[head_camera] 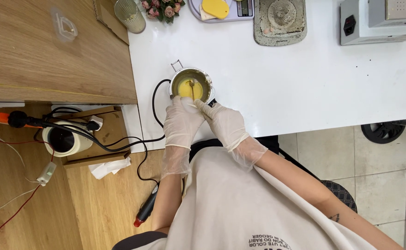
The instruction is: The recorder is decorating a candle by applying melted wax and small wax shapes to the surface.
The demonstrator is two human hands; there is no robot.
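A small metal pot (207, 79) with yellow liquid inside stands on the white table (304, 78) near its front edge. A thin stirring stick (192, 89) dips into the liquid. My left hand (180, 122), in a clear glove, rests just in front of the pot, fingers curled at its near rim. My right hand (224, 124), also gloved, meets the left one and pinches the near end of the stick. A black cable (155, 99) runs from the pot's left side down off the table.
At the table's far edge sit a ribbed glass (130, 15), a small flower bunch (162, 8), a scale with a yellow piece (216, 8), a grey stone tray (279, 21) and a white box device (378, 21). A wooden counter (41, 51) lies left; a white kettle (64, 140) stands below it.
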